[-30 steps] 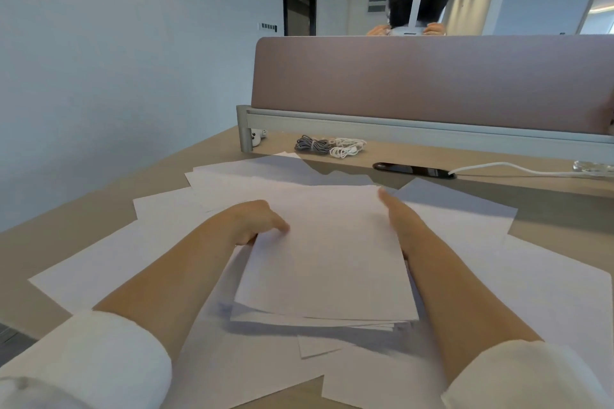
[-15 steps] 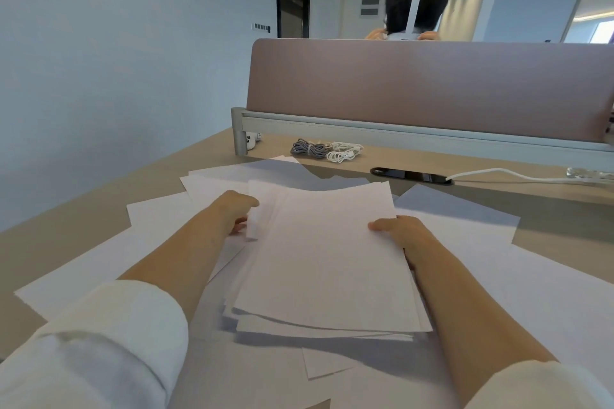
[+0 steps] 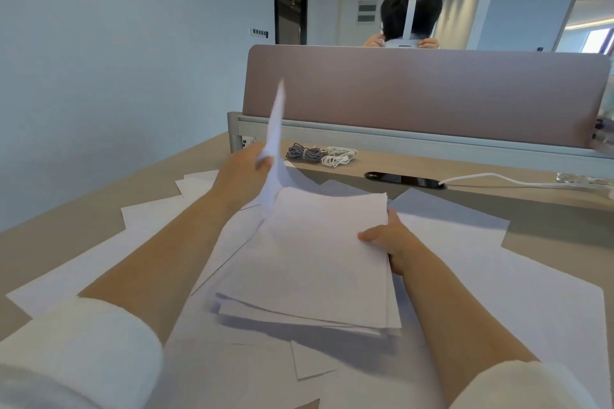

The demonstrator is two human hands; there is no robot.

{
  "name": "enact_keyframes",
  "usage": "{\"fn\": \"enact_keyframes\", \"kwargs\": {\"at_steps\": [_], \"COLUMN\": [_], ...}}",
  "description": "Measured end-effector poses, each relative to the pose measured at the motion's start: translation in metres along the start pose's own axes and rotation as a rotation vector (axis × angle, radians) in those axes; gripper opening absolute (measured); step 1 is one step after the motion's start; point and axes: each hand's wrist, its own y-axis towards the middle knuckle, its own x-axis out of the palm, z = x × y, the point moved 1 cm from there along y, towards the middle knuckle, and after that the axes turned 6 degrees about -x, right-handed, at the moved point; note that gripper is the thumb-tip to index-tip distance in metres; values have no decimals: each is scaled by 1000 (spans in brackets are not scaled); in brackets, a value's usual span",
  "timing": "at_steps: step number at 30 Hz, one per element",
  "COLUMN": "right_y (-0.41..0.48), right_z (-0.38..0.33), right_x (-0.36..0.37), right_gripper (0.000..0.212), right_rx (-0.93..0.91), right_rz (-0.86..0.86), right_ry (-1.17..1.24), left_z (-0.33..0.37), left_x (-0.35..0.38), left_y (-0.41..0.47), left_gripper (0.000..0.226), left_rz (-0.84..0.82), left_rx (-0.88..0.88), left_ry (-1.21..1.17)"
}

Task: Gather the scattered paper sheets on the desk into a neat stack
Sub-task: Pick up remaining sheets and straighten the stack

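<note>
The stack [image 3: 312, 256] lay mid-desk, nearer than the divider [image 3: 425, 96]; the right hand [image 3: 387, 239] gripped its edge, while the left hand [image 3: 246, 173] pinched one raised sheet [image 3: 276, 129].

Left hand [image 3: 244, 173] lifts a sheet [image 3: 276, 129] (blurred, perhaps several); right hand [image 3: 387, 237] grips stack [image 3: 312, 262].
</note>
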Motion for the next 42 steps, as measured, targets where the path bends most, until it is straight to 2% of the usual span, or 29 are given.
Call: {"fn": "enact_keyframes", "kwargs": {"at_steps": [1, 2, 3, 6, 7, 9, 11, 13, 16, 17, 20, 22, 23, 26, 28, 30, 32, 34, 36, 39, 42], "right_y": [-1, -2, -4, -7, -7, -3, -5, -11, -19, -20, -18, -20, -22, -20, -15, -11, -6, -7, -5, -9, -12], "right_z": [0, 0, 0, -1, -1, 0, -3, -6, -13, -15, -16, -15, -15, -16, -17, -17, -11, -9, -5, -6, -6], "right_x": [0, -1, -1, 0, -1, -4, -6, -3, 5, 7, 10, 9, 10, 13, 14, 15, 12, 10, 10, 14, 22], "right_gripper": [85, 86, 78, 18, 22, 55, 78, 70, 26, 24, 20, 24, 21, 20, 23, 35, 64, 75, 63, 27, 13], "right_rx": [-21, -38, -48, -49, -18, 31, 103, 126, 76, 65, 75, 96, 90, 81, 79, 53, 51, 64, 84, 108, 113], "right_rz": [-17, -36, -52, 17, 50, 43, -11, -56, -50, -36, 25, 69, 78, 79, 106, 106, 126, 153, 163, 167, 139], "right_ry": [12, 13, 11, 59, 131, 239, 207, 154, 26, -48, -217, -171, -144, -256, -420, -438, -338, -243, -124, 49, 239], "left_z": [13, 24, 30, 26, 22, 12, 3, -3, -9, -10, -12, -17, -20, -26, -30, -35, -42, -48, -57, -75, -95], "left_x": [-6, -9, -10, -2, 0, 5, 6, 4, -2, -3, -8, -14, -18, -24, -17, -8, -3, -1, -2, -3, -3], "left_y": [-7, -16, -25, -44, -48, -55, -62, -67, -72, -73, -76, -75, -74, -72, -71, -71, -69, -60, -46, -24, -5], "left_gripper": [18, 19, 18, 6, 7, 10, 9, 8, 8, 8, 7, 5, 11, 56, 63, 67, 64, 58, 57, 55, 47], "left_rz": [-89, -215, -349, -656, -717, -799, -872, -942, -990, -991, -970, -959, -959, -852, -740, -731, -752, -652, -466, -246, -1], "left_rx": [148, 267, 343, 309, 279, 242, 231, 214, 194, 197, 223, 184, 134, -2, -69, -122, -165, -217, -359, -647, -826], "left_ry": [16, 56, 113, 147, 136, 141, 147, 124, 88, 85, 148, 250, 283, 268, 296, 329, 336, 299, 134, -347, -679]}}
